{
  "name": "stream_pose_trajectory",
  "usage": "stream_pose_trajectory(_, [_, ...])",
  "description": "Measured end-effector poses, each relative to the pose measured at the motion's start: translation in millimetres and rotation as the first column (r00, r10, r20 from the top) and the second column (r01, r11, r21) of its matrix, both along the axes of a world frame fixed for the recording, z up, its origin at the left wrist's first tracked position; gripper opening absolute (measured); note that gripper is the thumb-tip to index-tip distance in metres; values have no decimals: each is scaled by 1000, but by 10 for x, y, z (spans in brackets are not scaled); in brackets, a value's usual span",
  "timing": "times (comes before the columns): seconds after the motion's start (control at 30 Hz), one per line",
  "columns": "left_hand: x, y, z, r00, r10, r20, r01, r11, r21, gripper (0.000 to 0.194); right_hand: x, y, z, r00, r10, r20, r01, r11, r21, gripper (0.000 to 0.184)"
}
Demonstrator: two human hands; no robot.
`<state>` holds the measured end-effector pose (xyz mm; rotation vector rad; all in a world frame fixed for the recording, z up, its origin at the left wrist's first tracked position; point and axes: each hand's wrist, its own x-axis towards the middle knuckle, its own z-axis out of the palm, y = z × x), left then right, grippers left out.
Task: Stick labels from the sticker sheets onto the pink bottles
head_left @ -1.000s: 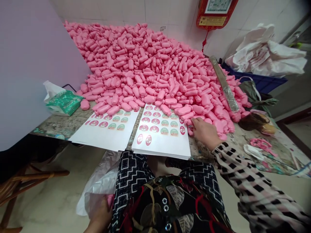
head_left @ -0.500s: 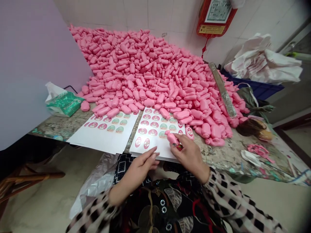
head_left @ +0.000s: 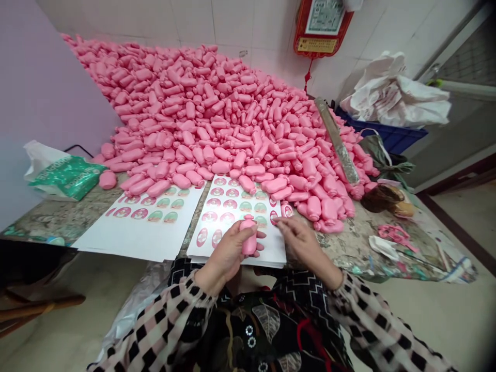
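Left grip point(head_left: 227, 254) around pink bottle point(head_left: 249, 238)

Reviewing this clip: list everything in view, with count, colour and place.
pink bottle-shaped pieces: hundreds, pink, heaped on the table against the wall
label sheets: two stacks, white with pink and green labels, at the table's front edge
worktop: one, mottled grey, under everything
green packet: one, green and white, at the table's left
foil-wrapped rod: one, silver, on the heap's right side
crate: one, blue, right of the heap
plastic bags: white, on the crate
wall plaque: one, red, on the wall
left hand: holds one pink bottle-shaped piece above the sheets
right hand: fingers on the right stack
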<state>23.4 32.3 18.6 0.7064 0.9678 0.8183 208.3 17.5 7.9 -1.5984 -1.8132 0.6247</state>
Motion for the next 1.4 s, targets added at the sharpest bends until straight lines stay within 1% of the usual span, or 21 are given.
stream_pose_trajectory(0.03, [-1, 37, 8, 993, -36, -110, 43, 997, 64, 32, 75, 73, -30, 993, -88, 80, 87, 996, 6, 31])
stream_pose_trajectory(0.07, [5, 74, 16, 968, -60, -245, 99, 984, 150, 31, 132, 136, -53, 971, -161, 174, 161, 987, 17, 30])
stream_pose_trajectory(0.1, [16, 111, 24, 917, -67, -393, 177, 951, 252, 29, 169, 186, -66, 941, -208, 268, 208, 978, 27, 29])
stream_pose_trajectory(0.13, [32, 146, 31, 839, -50, -542, 281, 893, 352, 26, 186, 221, -71, 909, -228, 348, 231, 972, 32, 27])
stream_pose_trajectory(0.17, [50, 179, 36, 741, -12, -671, 400, 811, 427, 22, 185, 244, -69, 882, -234, 409, 240, 970, 37, 27])
stream_pose_trajectory(0.2, [71, 208, 39, 642, 35, -766, 519, 716, 467, 19, 171, 257, -63, 861, -230, 453, 239, 970, 40, 26])
stream_pose_trajectory(0.23, [92, 234, 39, 556, 69, -828, 624, 624, 470, 19, 149, 265, -56, 846, -222, 485, 233, 972, 39, 25])
stream_pose_trajectory(0.27, [114, 256, 35, 483, 84, -871, 706, 552, 444, 22, 125, 272, -50, 834, -214, 508, 227, 973, 37, 25])
stream_pose_trajectory(0.3, [135, 273, 29, 420, 81, -904, 764, 506, 400, 28, 102, 278, -46, 825, -205, 527, 220, 975, 35, 25])
stream_pose_trajectory(0.37, [172, 299, 14, 317, 50, -947, 832, 464, 303, 42, 75, 297, -49, 812, -188, 552, 204, 978, 33, 25])
stream_pose_trajectory(0.43, [200, 318, 0, 238, 25, -971, 866, 448, 224, 51, 73, 321, -59, 800, -178, 572, 193, 981, 36, 25])
stream_pose_trajectory(0.47, [209, 327, -4, 209, 16, -978, 876, 442, 194, 52, 79, 333, -64, 794, -176, 581, 190, 981, 37, 25])
stream_pose_trajectory(0.53, [220, 345, -8, 171, 4, -985, 891, 426, 157, 51, 99, 351, -73, 785, -171, 596, 184, 982, 40, 25])
stream_pose_trajectory(0.6, [222, 361, -9, 155, -1, -988, 899, 414, 141, 50, 124, 363, -75, 785, -151, 601, 159, 986, 40, 24])
stream_pose_trajectory(0.77, [218, 379, -13, 152, -21, -988, 901, 414, 130, 52, 188, 389, -62, 819, -85, 567, 94, 996, 14, 23])
stream_pose_trajectory(0.9, [217, 393, -7, 140, -32, -990, 901, 419, 114, 52, 222, 409, -64, 860, -70, 506, 97, 995, -27, 22])
stream_pose_trajectory(1.0, [218, 413, -9, 145, -41, -989, 905, 409, 116, 51, 220, 410, -81, 882, -76, 465, 104, 994, -36, 20])
stream_pose_trajectory(1.13, [226, 435, -10, 168, -53, -984, 907, 400, 134, 52, 171, 398, -121, 904, -138, 404, 170, 985, -43, 20])
stream_pose_trajectory(1.23, [238, 444, 1, 149, -64, -987, 908, 404, 111, 53, 129, 392, -142, 902, -196, 384, 232, 972, -48, 21])
stream_pose_trajectory(1.4, [255, 452, 26, 130, -73, -989, 913, 399, 90, 54, 81, 415, -102, 893, -227, 388, 273, 960, -67, 29])
